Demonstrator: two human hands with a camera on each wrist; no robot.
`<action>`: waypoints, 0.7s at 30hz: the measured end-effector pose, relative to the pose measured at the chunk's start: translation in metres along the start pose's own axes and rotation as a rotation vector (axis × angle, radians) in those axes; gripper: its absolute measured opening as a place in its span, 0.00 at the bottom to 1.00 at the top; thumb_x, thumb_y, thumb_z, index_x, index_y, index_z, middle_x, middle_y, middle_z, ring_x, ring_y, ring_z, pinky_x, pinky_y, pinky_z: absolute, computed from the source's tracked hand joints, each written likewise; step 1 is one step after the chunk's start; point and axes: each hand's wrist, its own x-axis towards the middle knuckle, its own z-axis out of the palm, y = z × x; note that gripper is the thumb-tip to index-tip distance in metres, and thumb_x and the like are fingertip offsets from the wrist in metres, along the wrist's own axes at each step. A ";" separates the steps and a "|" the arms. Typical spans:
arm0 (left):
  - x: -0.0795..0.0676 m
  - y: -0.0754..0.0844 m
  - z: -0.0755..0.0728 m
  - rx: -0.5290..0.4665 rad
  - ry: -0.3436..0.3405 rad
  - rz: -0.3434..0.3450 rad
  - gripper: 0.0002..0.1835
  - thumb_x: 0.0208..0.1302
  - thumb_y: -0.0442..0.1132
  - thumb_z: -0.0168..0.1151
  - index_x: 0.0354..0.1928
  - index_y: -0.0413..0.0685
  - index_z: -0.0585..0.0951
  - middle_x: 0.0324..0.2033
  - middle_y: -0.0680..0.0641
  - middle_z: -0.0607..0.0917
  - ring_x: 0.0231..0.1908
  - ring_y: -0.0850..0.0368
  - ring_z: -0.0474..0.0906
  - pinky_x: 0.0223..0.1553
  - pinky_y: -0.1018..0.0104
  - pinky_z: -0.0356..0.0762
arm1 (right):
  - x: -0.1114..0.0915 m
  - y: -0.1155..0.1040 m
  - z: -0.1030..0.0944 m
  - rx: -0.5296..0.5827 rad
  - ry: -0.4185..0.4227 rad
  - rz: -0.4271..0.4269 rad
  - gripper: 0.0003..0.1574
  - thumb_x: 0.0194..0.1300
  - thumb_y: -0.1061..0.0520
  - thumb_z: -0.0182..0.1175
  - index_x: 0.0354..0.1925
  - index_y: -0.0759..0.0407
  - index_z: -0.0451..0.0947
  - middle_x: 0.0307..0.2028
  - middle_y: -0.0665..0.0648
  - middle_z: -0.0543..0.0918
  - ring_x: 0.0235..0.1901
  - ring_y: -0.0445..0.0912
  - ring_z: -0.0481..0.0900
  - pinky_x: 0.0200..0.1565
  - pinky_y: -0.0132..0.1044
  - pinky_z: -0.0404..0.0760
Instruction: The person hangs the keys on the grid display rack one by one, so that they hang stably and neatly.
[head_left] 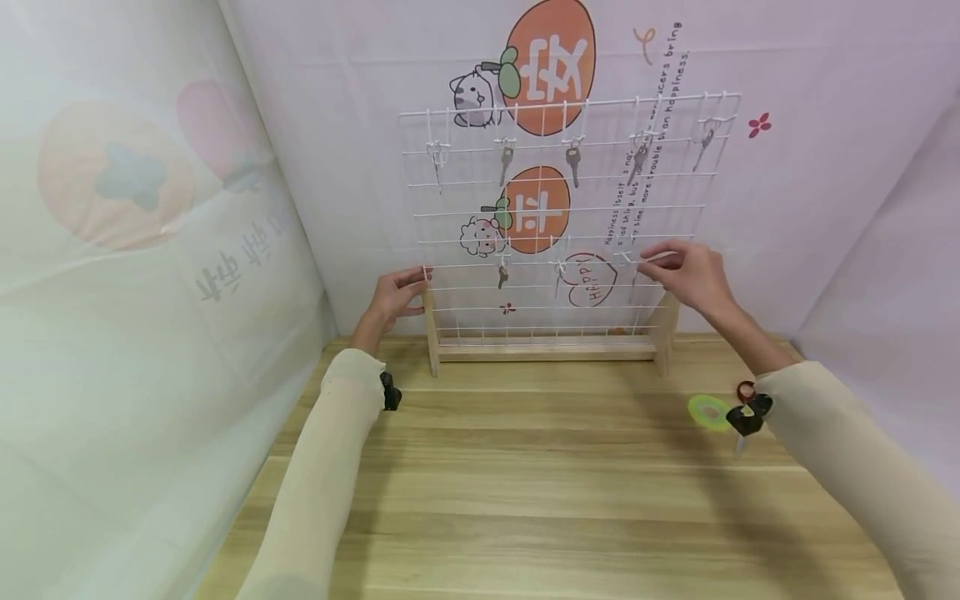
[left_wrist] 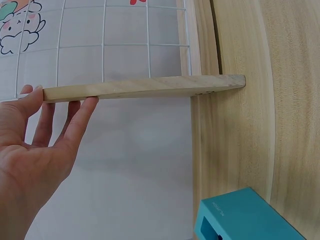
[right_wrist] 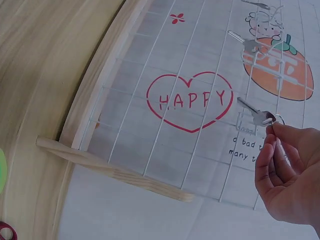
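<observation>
A white wire grid rack [head_left: 570, 104] stands at the back of the table on a wooden base [head_left: 547, 353]. My left hand [head_left: 393, 293] holds the rack's left wooden side piece [left_wrist: 140, 87], thumb on one face and fingers on the other. At the grid's lower right, my right hand [head_left: 693, 275] pinches a silver key [right_wrist: 256, 114] by its ring end, close to a white hook [head_left: 624, 257]. Several keys hang in the upper row, among them one key [head_left: 573, 162]. Lower down hangs a small key [head_left: 503, 275], with another key [right_wrist: 245, 42] beside it.
On the table's right lie a green tape roll [head_left: 708, 412] and red-handled scissors [head_left: 746, 390], partly covered by the right wrist camera. Printed cloth [head_left: 360, 208] hangs behind the rack and along both sides. A teal block [left_wrist: 250, 217] shows in the left wrist view.
</observation>
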 end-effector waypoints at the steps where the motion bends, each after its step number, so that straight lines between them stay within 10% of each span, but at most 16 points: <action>1: 0.000 0.000 0.000 0.000 0.000 0.000 0.22 0.78 0.33 0.58 0.70 0.46 0.78 0.69 0.42 0.77 0.69 0.45 0.73 0.61 0.40 0.80 | 0.002 0.001 0.001 0.002 0.002 0.007 0.16 0.70 0.56 0.70 0.50 0.67 0.85 0.42 0.71 0.89 0.25 0.20 0.77 0.23 0.21 0.76; 21: -0.003 -0.001 0.002 -0.029 -0.008 -0.005 0.23 0.79 0.34 0.58 0.72 0.49 0.76 0.72 0.42 0.74 0.71 0.44 0.70 0.65 0.38 0.76 | 0.017 0.014 0.018 0.001 0.008 0.040 0.14 0.68 0.59 0.70 0.49 0.66 0.86 0.43 0.70 0.89 0.27 0.28 0.81 0.24 0.21 0.77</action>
